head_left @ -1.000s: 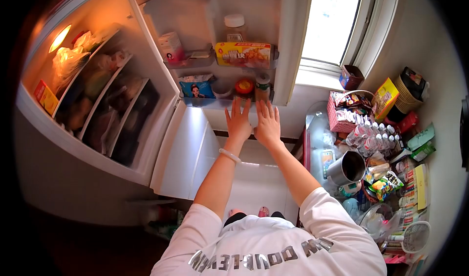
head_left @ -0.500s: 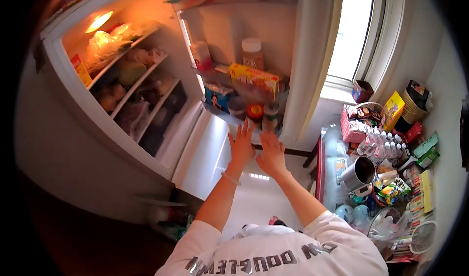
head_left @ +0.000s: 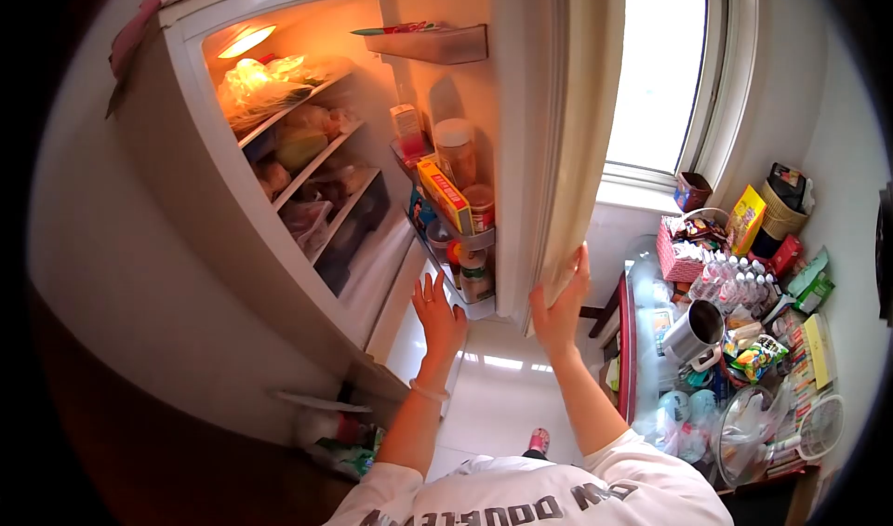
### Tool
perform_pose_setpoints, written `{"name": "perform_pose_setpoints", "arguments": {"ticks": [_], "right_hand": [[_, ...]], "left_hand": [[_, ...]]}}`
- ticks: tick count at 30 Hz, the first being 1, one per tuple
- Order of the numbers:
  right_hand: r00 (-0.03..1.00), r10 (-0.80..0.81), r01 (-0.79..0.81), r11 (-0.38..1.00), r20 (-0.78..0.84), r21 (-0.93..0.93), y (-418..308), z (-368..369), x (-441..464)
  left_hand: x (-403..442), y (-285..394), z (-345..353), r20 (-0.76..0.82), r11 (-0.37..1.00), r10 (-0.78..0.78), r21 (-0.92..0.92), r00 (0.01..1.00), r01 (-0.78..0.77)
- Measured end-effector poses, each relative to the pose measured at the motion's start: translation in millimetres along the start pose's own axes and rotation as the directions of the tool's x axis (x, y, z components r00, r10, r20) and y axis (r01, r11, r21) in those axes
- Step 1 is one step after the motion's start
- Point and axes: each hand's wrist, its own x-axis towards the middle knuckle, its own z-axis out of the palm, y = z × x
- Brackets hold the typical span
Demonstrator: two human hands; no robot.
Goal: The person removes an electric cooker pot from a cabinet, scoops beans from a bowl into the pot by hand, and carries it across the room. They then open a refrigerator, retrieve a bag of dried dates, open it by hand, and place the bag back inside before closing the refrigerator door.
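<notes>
The fridge door (head_left: 566, 145) stands partly open, its shelves facing the lit compartment. My right hand (head_left: 561, 305) is on the door's outer lower edge, thumb and fingers around it. Below the lowest door shelf, my left hand (head_left: 439, 317) is raised with fingers spread, holding nothing. The door shelves carry a yellow box (head_left: 445, 194), a white-lidded jar (head_left: 456, 152), a red-lidded container (head_left: 454, 253) and a jar (head_left: 475, 275). Inside the fridge, plastic bags of food (head_left: 265, 89) rest on the shelves (head_left: 321, 165).
At the right, a glass-topped table (head_left: 642, 340) holds a pink basket (head_left: 677, 252), small bottles (head_left: 735, 279), a metal pitcher (head_left: 693, 332) and snack packets (head_left: 758, 357). Behind it is a window (head_left: 656, 70). Bags (head_left: 339, 442) lie low at the left.
The door has swung partway toward the fridge body. My right hand has moved right onto its edge, while my left hand has separated from it to the left. The view has shifted.
</notes>
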Motion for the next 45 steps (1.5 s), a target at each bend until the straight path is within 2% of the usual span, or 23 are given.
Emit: {"name": "perform_pose_setpoints", "arguments": {"ticks": [4,7,9,12,16,19,23,25,29,30,34,38,40,43,45], "right_hand": [[0.996,-0.001,-0.007,0.995,0.085,0.096,-39,21,-30],[0.992,-0.05,0.025,0.98,0.119,0.197,-58,32,-51],[0.982,-0.099,0.051,0.959,0.162,0.28,-73,38,-62],[0.957,-0.119,-0.013,0.894,0.266,0.449,-90,47,-76],[0.907,-0.178,-0.058,0.844,0.381,0.533,-110,64,-87],[0.86,-0.225,-0.073,0.834,0.457,0.547,-128,80,-92],[0.767,-0.3,-0.052,0.853,0.567,0.52,-143,112,-96],[0.731,-0.33,-0.057,0.842,0.597,0.537,-150,126,-95],[0.671,-0.437,0.047,0.831,0.599,0.554,-157,155,-96],[0.694,-0.397,0.015,0.842,0.601,0.539,-165,150,-96],[0.669,-0.445,0.07,0.835,0.596,0.545,-157,158,-97],[0.69,-0.411,0.033,0.84,0.596,0.541,-140,148,-92],[0.74,-0.375,0.033,0.85,0.558,0.526,-128,134,-91],[0.734,-0.238,-0.065,0.908,0.636,0.415,-92,102,-88],[0.822,-0.092,-0.143,0.922,0.562,0.36,-67,75,-90]], "left_hand": [[-9,19,-46,-0.179,0.986,0.064,-0.141,0.982,-0.09],[-10,44,-85,-0.185,0.972,0.078,-0.206,0.98,-0.116],[-10,52,-106,-0.215,0.961,0.147,-0.2,0.966,-0.19],[-12,59,-130,-0.277,0.936,0.188,-0.239,0.942,-0.258],[-20,66,-159,-0.362,0.948,0.204,-0.158,0.91,-0.275],[-27,54,-171,-0.318,0.956,0.283,0.021,0.905,-0.292],[-31,34,-178,-0.251,0.973,0.221,0.115,0.942,-0.198],[-32,17,-179,-0.267,0.984,0.171,0.089,0.948,-0.153],[-34,-8,-183,-0.278,0.992,0.082,0.111,0.957,-0.053],[-34,-12,-184,-0.273,0.991,0.068,0.131,0.96,-0.033],[-36,-14,-183,-0.303,0.989,0.086,0.142,0.949,-0.044],[-32,14,-176,-0.39,0.994,0.114,0.044,0.914,-0.105],[-30,29,-169,-0.329,0.991,0.13,0.027,0.935,-0.128],[-33,42,-135,-0.221,0.987,0.106,-0.096,0.97,-0.129],[-38,46,-103,-0.119,0.977,0.088,-0.182,0.989,-0.109]]}}
